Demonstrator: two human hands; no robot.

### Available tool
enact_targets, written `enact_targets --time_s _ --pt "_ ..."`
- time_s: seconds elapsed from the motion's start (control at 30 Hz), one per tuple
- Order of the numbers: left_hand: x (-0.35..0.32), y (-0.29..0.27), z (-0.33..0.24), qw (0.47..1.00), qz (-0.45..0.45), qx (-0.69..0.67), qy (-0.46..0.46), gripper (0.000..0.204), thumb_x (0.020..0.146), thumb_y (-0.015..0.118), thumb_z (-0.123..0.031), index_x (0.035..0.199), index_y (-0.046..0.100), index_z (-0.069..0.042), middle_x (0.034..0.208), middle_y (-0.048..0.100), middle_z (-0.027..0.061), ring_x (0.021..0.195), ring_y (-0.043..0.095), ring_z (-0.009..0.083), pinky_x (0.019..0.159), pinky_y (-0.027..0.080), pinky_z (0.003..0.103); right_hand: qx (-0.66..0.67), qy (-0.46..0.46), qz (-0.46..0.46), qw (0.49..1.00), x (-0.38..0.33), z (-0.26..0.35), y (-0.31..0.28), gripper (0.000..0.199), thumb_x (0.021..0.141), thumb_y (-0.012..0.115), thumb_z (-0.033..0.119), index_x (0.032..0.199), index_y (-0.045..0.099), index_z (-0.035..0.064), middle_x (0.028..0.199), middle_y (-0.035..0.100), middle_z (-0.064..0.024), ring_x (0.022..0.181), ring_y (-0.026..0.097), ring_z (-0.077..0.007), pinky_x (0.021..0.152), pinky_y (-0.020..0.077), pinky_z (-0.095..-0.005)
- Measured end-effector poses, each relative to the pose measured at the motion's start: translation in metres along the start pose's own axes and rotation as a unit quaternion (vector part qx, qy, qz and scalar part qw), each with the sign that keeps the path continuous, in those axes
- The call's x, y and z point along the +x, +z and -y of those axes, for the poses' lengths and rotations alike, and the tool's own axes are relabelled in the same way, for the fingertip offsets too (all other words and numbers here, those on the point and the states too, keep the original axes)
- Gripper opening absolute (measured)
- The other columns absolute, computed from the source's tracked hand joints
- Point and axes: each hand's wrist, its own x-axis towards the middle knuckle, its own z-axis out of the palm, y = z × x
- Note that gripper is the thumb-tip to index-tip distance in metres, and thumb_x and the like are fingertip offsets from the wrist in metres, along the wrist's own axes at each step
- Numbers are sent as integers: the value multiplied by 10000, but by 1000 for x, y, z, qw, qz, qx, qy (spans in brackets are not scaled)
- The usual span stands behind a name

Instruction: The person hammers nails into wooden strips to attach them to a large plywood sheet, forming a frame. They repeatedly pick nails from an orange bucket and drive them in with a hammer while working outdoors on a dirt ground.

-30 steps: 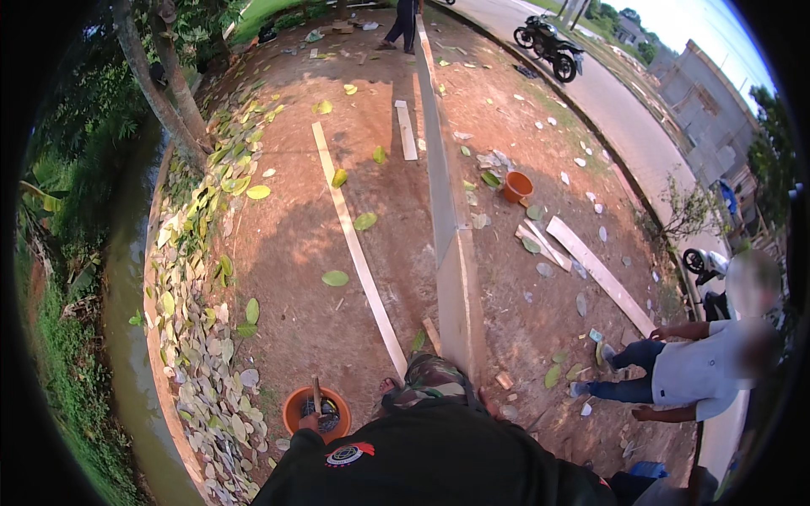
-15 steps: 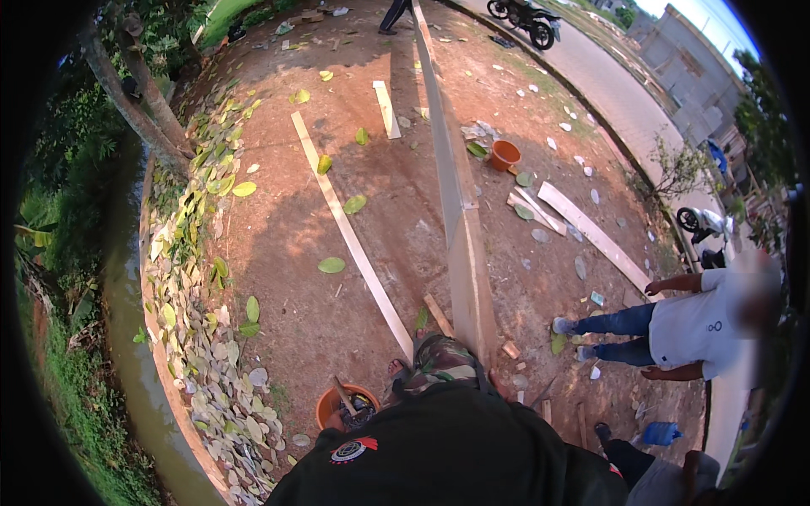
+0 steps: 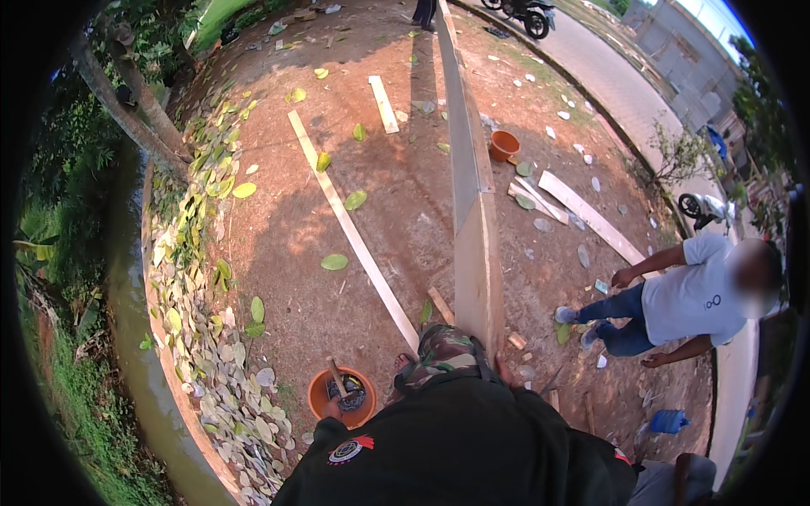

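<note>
An orange bucket (image 3: 315, 390) stands low at my left, with a hammer (image 3: 337, 377) and dark small items inside it. My left hand (image 3: 332, 410) is closed at the bucket's near rim, its fingers partly hidden. A long wooden beam (image 3: 477, 261) runs away from me, its near end by my camouflage-clad leg. On the right side of this end is my right hand (image 3: 504, 371), close against the wood. Its fingers are too small and shadowed to read.
A long thin board (image 3: 354, 240) lies on the ground left of the beam. Right of it are another orange bucket (image 3: 504, 145), loose planks (image 3: 591, 218) and a person in a white shirt (image 3: 688, 291). A leaf-strewn edge drops to a water channel (image 3: 139, 354) at far left.
The orange bucket at my left has shifted slightly left and shows more fully, with my left hand at its rim. The person in white has raised a forearm. The beam sits farther right in view.
</note>
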Motion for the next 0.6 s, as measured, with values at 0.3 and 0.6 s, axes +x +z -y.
enact_targets --time_s 0.3,0.6 --pt "19 -9 -42 1000 6 10 3 450 907 574 -361 1112 702 19 940 712 209 791 689 301 679 525 431 6 12 -43 999 25 8 6 1080 862 491 809 1428 453 -110 1466 484 -245 1330 486 -284 1107 373 -352" --pt "54 -1 -130 993 39 110 -4 344 931 556 -357 1024 675 -49 920 658 166 870 639 285 761 482 418 5 96 -99 990 36 -8 11 1066 864 431 837 1335 557 -111 1417 524 -282 1350 481 -293 1108 365 -357"
